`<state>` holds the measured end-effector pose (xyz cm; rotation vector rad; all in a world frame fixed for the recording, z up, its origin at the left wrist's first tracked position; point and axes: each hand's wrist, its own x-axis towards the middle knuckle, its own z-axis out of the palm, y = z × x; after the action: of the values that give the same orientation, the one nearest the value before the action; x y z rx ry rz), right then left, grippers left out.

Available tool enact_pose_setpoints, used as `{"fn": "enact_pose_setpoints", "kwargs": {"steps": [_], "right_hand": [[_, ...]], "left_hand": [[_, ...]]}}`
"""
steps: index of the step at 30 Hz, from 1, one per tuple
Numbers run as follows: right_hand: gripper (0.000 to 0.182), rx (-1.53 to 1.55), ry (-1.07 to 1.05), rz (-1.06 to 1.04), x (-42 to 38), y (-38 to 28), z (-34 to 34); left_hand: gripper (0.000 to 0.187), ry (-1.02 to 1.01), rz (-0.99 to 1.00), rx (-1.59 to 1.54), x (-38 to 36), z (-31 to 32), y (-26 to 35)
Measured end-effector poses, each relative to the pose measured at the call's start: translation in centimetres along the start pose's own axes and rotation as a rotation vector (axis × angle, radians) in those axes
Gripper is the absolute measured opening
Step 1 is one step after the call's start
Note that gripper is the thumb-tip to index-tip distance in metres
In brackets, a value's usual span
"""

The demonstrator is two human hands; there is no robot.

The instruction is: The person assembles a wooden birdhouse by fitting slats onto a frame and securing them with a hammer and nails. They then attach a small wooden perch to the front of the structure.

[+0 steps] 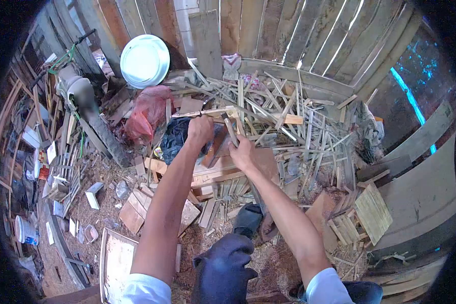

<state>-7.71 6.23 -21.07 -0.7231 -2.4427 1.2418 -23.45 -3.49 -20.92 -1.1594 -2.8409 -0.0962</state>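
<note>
A slim wooden tool (230, 128) slants forward-left from the closed right hand (243, 153), right of the crumpled black plastic bag (175, 138); the curled left hand (200, 129) hides any hold.

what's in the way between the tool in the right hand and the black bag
The left hand and its forearm: they reach up across the bag's right side, between it and the tool in the right hand. A brown board also slants between them.
</note>
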Motion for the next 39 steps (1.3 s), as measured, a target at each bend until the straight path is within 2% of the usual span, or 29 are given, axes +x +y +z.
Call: {"fn": "enact_pose_setpoints", "kwargs": {"steps": [1,3,4,7,12,14,18,20,21,23,29,30,33,35,37,39], "right_hand": [[0.022,0.014,-0.008,-0.011,-0.3,-0.2,-0.3],[0.022,0.039,0.006,-0.012,-0.3,-0.2,-0.3],[0.022,0.062,0.011,-0.007,-0.4,0.0,-0.3],[0.023,0.005,0.030,0.019,-0.8,0.1,-0.6],[0.024,-0.002,0.018,0.057,-0.9,-0.2,-0.7],[0.024,0.002,0.034,0.046,-0.8,0.2,-0.5],[0.025,0.010,0.030,0.034,-0.9,0.5,-0.4],[0.025,0.029,0.020,0.056,-1.1,0.2,-0.6],[0.025,0.041,0.016,0.045,-1.1,0.3,-0.6],[0.026,0.052,0.016,0.030,-1.0,0.3,-0.5],[0.026,0.040,-0.002,0.013,-0.8,0.7,0.1],[0.024,0.011,0.047,-0.010,-0.7,1.0,0.5],[0.023,0.002,0.068,-0.003,-0.5,1.4,0.5],[0.023,0.021,0.044,0.025,-0.6,1.0,0.0],[0.024,0.067,0.047,0.088,-0.6,1.2,0.0],[0.025,0.116,0.119,0.031,-1.1,0.9,-0.9]], "left_hand": [[0.022,0.004,0.003,0.005,-0.1,0.0,0.0],[0.023,0.000,-0.156,-0.124,-0.1,0.0,0.2],[0.023,0.065,-0.161,-0.177,-0.3,0.0,0.0],[0.022,0.096,-0.169,-0.262,-0.7,-0.3,-0.5],[0.018,0.125,-0.149,-0.343,0.4,0.7,-2.5],[0.019,0.142,-0.069,-0.429,0.4,0.7,-2.9],[0.021,0.158,-0.105,-0.498,0.5,1.4,-3.5],[0.021,0.173,0.065,-0.480,0.4,1.4,-4.2],[0.021,0.177,0.065,-0.477,0.2,0.7,-3.9],[0.021,0.105,-0.081,-0.584,-0.2,-0.7,-3.1],[0.020,0.112,-0.055,-0.611,0.1,-0.7,-2.9],[0.020,0.112,-0.055,-0.613,0.0,-0.7,-2.7],[0.020,0.204,-0.109,-0.654,-0.3,-0.7,-2.3],[0.022,0.225,-0.011,-0.661,-0.4,-0.8,-2.4],[0.022,0.187,-0.020,-0.722,-0.6,-1.3,-1.9],[0.022,0.147,-0.012,-0.784,-0.4,-2.3,-0.7]]}}
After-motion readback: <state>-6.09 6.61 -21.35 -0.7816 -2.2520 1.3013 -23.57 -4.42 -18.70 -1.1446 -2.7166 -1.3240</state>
